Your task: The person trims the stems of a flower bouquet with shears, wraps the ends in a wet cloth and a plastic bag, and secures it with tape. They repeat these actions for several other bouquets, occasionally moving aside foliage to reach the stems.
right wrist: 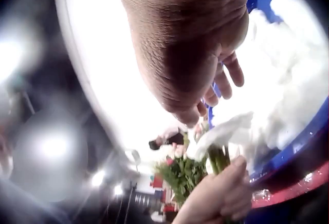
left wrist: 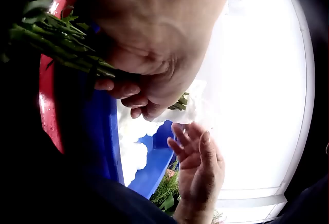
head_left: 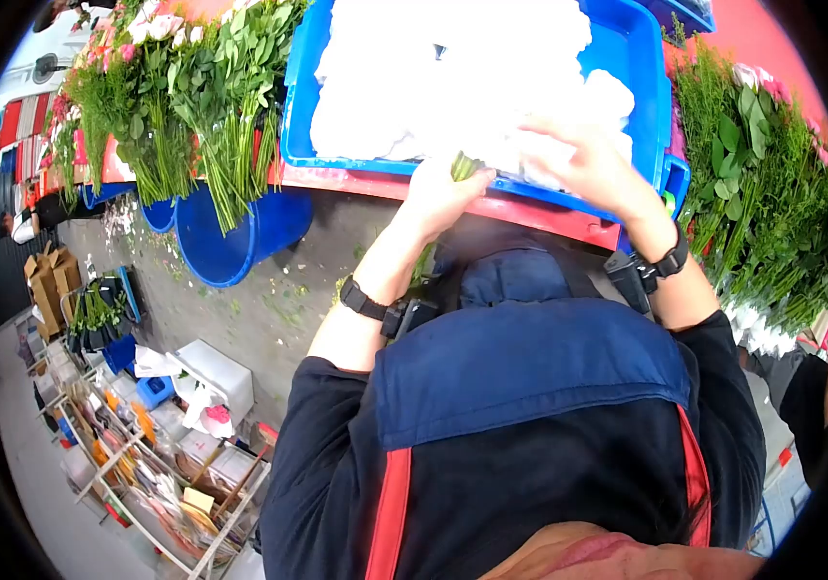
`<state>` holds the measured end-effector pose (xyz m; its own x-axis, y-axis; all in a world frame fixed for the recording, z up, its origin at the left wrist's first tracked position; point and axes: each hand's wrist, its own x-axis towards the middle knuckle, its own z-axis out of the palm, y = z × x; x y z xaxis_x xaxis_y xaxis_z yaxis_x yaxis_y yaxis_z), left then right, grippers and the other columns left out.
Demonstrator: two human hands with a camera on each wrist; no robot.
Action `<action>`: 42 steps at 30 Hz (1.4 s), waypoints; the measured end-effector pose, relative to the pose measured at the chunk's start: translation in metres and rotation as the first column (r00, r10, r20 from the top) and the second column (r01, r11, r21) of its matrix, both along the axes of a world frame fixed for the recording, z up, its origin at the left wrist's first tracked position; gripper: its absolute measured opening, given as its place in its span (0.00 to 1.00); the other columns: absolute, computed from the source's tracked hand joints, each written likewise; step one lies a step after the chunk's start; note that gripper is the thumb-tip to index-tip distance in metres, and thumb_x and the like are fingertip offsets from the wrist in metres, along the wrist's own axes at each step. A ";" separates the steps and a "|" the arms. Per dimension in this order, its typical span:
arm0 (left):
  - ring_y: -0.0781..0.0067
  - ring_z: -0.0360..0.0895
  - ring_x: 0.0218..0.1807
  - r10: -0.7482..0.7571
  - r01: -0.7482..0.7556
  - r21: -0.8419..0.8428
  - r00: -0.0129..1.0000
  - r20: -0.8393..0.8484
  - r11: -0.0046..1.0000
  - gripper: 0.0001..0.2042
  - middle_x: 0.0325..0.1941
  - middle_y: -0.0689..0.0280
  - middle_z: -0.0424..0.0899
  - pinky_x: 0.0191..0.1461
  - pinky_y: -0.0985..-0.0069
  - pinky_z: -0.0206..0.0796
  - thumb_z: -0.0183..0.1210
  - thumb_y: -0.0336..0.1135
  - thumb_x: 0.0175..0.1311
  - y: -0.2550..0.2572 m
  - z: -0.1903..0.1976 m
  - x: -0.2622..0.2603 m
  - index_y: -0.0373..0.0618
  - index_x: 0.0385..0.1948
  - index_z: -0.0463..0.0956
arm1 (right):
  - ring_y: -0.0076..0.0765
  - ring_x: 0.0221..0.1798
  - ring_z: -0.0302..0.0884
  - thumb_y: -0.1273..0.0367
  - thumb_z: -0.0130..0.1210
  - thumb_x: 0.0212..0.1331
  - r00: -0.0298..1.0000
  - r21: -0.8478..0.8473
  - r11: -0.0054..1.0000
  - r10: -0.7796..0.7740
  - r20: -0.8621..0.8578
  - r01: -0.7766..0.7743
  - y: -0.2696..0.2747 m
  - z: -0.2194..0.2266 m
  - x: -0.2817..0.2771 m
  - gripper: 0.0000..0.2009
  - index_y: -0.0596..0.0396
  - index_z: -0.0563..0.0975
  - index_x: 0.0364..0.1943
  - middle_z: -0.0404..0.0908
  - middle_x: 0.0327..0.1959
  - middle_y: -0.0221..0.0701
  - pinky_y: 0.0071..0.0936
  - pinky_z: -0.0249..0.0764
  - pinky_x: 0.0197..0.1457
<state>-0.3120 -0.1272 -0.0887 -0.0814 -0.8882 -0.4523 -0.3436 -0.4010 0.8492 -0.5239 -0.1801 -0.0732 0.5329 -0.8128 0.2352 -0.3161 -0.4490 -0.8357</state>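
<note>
Green stems [head_left: 464, 167] in left grip [head_left: 441, 195]

- No text, label, brand, number or sign can be read in any of the 3 views
</note>
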 end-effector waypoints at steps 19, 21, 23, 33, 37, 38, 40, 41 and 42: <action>0.82 0.66 0.17 0.045 -0.026 0.126 0.988 -0.148 0.992 0.13 0.19 0.70 0.74 0.20 0.80 0.58 0.64 0.39 0.57 -0.005 0.009 0.003 0.37 0.33 0.78 | 0.22 0.37 0.77 0.72 0.56 0.58 0.762 0.853 0.522 -0.554 0.335 0.005 -0.001 -0.069 -0.090 0.07 0.60 0.78 0.39 0.81 0.36 0.28 0.21 0.71 0.47; 0.86 0.62 0.16 0.065 -0.035 0.127 0.967 -0.245 0.991 0.11 0.17 0.73 0.71 0.17 0.83 0.52 0.64 0.37 0.57 -0.007 0.013 -0.002 0.38 0.32 0.78 | 0.20 0.38 0.75 0.73 0.56 0.58 0.796 0.822 0.569 -0.486 0.361 -0.026 0.004 -0.063 -0.085 0.07 0.59 0.78 0.40 0.80 0.36 0.27 0.21 0.70 0.47; 0.87 0.60 0.14 0.083 -0.060 0.088 0.955 -0.283 0.994 0.09 0.16 0.74 0.70 0.16 0.83 0.50 0.64 0.35 0.58 -0.011 0.011 -0.012 0.39 0.33 0.78 | 0.19 0.39 0.74 0.73 0.56 0.58 0.850 0.790 0.613 -0.419 0.319 0.006 0.010 -0.058 -0.067 0.07 0.58 0.78 0.40 0.79 0.36 0.25 0.20 0.69 0.47; 0.87 0.60 0.14 0.111 -0.056 0.184 0.946 -0.306 0.981 0.11 0.18 0.74 0.71 0.16 0.84 0.50 0.67 0.33 0.55 -0.029 0.007 -0.042 0.39 0.36 0.78 | 0.20 0.33 0.75 0.69 0.60 0.54 0.975 0.312 0.925 -0.217 -0.037 0.218 0.020 -0.042 -0.026 0.10 0.60 0.79 0.39 0.80 0.29 0.26 0.22 0.72 0.36; 0.86 0.61 0.15 0.090 -0.046 0.158 0.956 -0.279 0.986 0.12 0.20 0.73 0.72 0.17 0.84 0.51 0.67 0.30 0.54 -0.030 0.014 -0.052 0.37 0.38 0.76 | 0.20 0.36 0.75 0.69 0.58 0.56 0.933 0.570 0.762 -0.358 -0.028 0.309 0.006 -0.049 -0.041 0.09 0.59 0.79 0.39 0.80 0.32 0.26 0.22 0.71 0.41; 0.82 0.66 0.23 0.086 -0.044 0.154 0.957 -0.278 0.987 0.13 0.25 0.70 0.75 0.25 0.81 0.57 0.66 0.30 0.54 -0.030 0.013 -0.051 0.37 0.39 0.77 | 0.20 0.38 0.75 0.70 0.57 0.57 0.919 0.635 0.706 -0.393 -0.018 0.314 0.001 -0.053 -0.049 0.09 0.59 0.79 0.39 0.80 0.34 0.25 0.21 0.70 0.43; 0.75 0.76 0.37 0.078 -0.038 0.145 0.958 -0.277 0.989 0.14 0.36 0.65 0.81 0.42 0.76 0.68 0.64 0.31 0.53 -0.030 0.011 -0.045 0.36 0.40 0.78 | 0.23 0.41 0.76 0.69 0.54 0.60 0.782 0.757 0.611 -0.580 0.229 0.231 -0.007 -0.064 -0.069 0.10 0.58 0.78 0.43 0.81 0.39 0.27 0.23 0.71 0.47; 0.75 0.76 0.37 0.083 -0.049 0.148 0.968 -0.235 0.988 0.14 0.36 0.65 0.81 0.41 0.76 0.68 0.64 0.31 0.53 -0.031 0.006 -0.041 0.36 0.40 0.78 | 0.24 0.43 0.77 0.69 0.52 0.62 0.672 0.802 0.573 -0.663 0.329 0.172 -0.013 -0.070 -0.081 0.11 0.58 0.77 0.45 0.81 0.41 0.28 0.24 0.71 0.49; 0.75 0.76 0.37 0.087 -0.058 0.149 0.977 -0.193 0.987 0.14 0.36 0.65 0.81 0.41 0.76 0.68 0.63 0.31 0.53 -0.032 -0.001 -0.035 0.36 0.40 0.78 | 0.30 0.51 0.77 0.67 0.48 0.65 0.606 0.850 0.527 -0.686 0.403 0.030 -0.020 -0.074 -0.095 0.16 0.58 0.72 0.54 0.79 0.51 0.33 0.31 0.71 0.56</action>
